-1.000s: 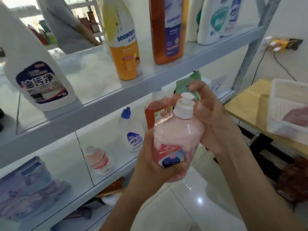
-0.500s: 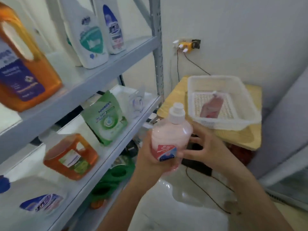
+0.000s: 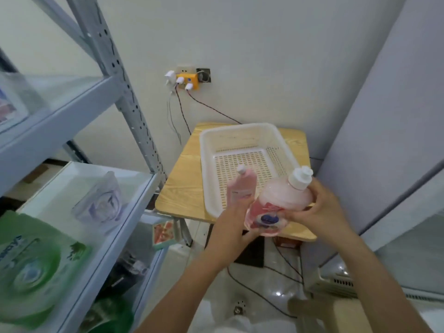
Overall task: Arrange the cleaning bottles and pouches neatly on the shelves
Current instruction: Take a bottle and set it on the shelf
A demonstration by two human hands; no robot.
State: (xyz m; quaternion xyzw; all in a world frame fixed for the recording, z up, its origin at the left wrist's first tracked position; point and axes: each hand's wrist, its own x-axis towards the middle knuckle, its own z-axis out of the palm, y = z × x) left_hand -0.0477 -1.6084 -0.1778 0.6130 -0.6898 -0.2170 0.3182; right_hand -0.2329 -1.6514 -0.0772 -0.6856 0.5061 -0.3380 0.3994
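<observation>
Both hands, left hand and right hand, grip tilted pink bottle over basket.

The pump bottle is translucent pink plastic with a glossy skin and an opaque white plastic pump. The basket is matt white plastic, its floor and lower walls perforated. The surface under it is pale wood-grain board with a smooth finish. The shelf upright is grey painted metal punched with holes. The green pouch is shiny plastic film. The floor is glossy tile, catching bright highlights.
</observation>
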